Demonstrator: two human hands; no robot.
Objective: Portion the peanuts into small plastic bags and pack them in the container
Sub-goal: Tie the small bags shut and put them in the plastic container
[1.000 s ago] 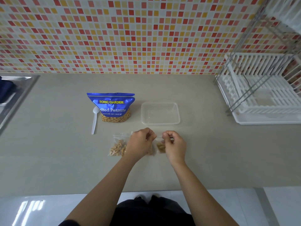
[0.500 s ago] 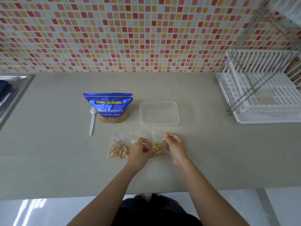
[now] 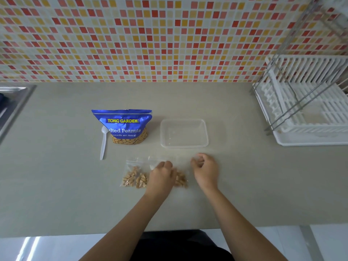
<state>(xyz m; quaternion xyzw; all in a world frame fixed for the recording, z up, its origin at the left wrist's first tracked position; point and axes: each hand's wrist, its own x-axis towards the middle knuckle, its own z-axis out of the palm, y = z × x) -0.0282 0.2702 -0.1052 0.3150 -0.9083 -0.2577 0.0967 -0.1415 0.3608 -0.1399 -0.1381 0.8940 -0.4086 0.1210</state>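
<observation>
The main danger, by judgement, was a small bag whose zip strip was not pressed shut along its whole length: when it was lifted toward the container (image 3: 184, 133), peanuts could fall out on the table (image 3: 244, 176). The thin plastic also looked soft and slippery, so a weak pinch could let a bag slide away, and a wide movement of the arm could push over the blue peanut bag (image 3: 122, 127), which stood upright to the left of the container with a white spoon (image 3: 103, 146) lying just beside it. The container was clear, rectangular and without a lid, and nothing could be seen inside it, so no portion was packed yet. Three portions lay in a row on the person's side of the container. The left small bag (image 3: 134, 178) and the right small bag (image 3: 180, 179) each showed a heap of peanuts. The middle small bag (image 3: 156, 162) was mostly hidden under the left hand (image 3: 162, 178), whose grip was narrow, the fingers curled on the bag's top edge and seemingly pinching it, though the picture was blurred. The right hand (image 3: 206, 170), near the container's right front corner, had a loosely curled grip holding nothing visible.
</observation>
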